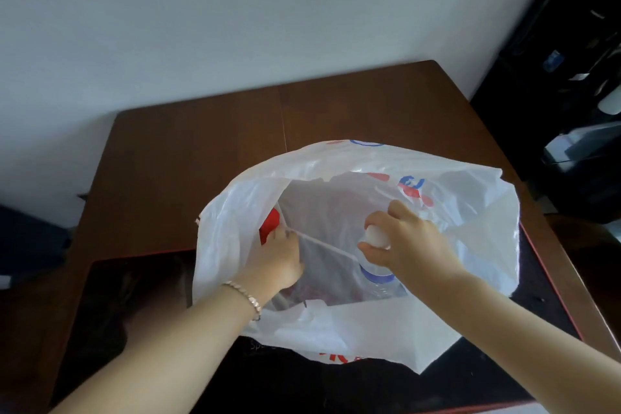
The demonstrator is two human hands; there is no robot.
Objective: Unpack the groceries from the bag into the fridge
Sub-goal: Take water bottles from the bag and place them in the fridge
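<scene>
Both hands in bag (pixel 353 323): right hand (pixel 406 242) fingers grip white cap (pixel 376 235); left hand (pixel 282 259) grip unclear. Lift bottle straight up, hold rim open.

Nothing here reads as a full word. The white plastic bag (pixel 369 329) carries red print on its near face at about 6 o'clock, cut off by a fold so that only the tops of a few capital letters show, and red and blue logo marks on its far wall at about 1 o'clock, too crumpled and blurred to make out. On the black mat (pixel 268 380) under the bag, just off the bag's edge at about 7 o'clock, a faint pale word begins with what looks like "Sp", the rest being illegible.
</scene>
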